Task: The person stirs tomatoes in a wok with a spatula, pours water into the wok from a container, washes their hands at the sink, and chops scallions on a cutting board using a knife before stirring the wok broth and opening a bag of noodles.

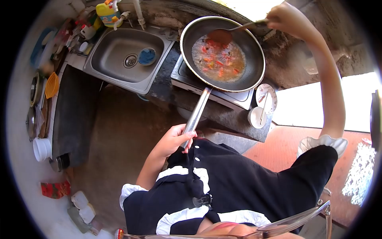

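My left hand (178,140) is wrapped round the metal handle of a large dark wok (252,65). The wok rests on a stove (181,73). Above its far right rim, my right hand (287,20) grips the end of a spatula (250,25), whose broad reddish-brown head dips into the food at the far side of the wok. Red pieces, perhaps tomato (220,63), lie in bubbling liquid at the bottom. Part of the spatula's handle is hidden inside my right fist.
Left of the stove is a steel sink (107,51) with a blue item in a bowl (147,56). A patterned plate (271,99) and a white bowl (254,119) with chopsticks (264,107) stand near the counter's right edge. A yellow jug (107,16) is behind the sink.
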Action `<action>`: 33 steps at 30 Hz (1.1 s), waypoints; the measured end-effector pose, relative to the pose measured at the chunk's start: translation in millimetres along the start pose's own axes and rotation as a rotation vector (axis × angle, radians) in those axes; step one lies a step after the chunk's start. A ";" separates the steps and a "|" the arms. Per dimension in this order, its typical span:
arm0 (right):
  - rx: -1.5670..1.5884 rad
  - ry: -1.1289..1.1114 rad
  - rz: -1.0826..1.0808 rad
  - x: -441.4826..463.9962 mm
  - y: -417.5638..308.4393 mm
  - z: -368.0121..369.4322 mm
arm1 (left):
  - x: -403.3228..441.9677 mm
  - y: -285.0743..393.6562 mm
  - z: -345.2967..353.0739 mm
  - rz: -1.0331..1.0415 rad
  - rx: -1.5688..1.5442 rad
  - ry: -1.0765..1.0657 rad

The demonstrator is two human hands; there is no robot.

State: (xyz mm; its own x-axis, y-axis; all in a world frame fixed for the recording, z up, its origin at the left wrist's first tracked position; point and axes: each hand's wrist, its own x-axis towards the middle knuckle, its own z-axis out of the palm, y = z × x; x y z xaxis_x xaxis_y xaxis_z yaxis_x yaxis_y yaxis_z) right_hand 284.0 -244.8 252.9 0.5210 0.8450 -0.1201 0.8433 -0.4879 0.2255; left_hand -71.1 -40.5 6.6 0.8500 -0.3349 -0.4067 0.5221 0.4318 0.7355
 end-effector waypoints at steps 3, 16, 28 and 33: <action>-0.038 0.151 -0.130 5.0 -3.6 7.3 | 0.3 1.8 -0.8 0.006 -0.003 0.001; -0.338 0.010 0.006 -38.8 -53.8 -47.9 | -1.5 -0.8 1.6 0.018 0.040 0.023; -0.250 0.401 0.101 -166.3 -35.7 12.7 | -1.2 -3.4 -0.4 0.021 0.045 0.047; -0.196 0.496 0.115 -188.9 -48.1 26.7 | -2.1 -3.3 2.7 0.037 0.047 0.058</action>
State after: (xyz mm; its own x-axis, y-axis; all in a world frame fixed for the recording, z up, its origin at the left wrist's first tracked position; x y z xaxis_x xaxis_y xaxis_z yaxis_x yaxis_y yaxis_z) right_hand 148.6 -386.8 238.9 0.4436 0.8135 0.3760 0.7193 -0.5735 0.3921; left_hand -74.8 -43.4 6.5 0.8723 -0.2694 -0.4082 0.4870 0.4027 0.7750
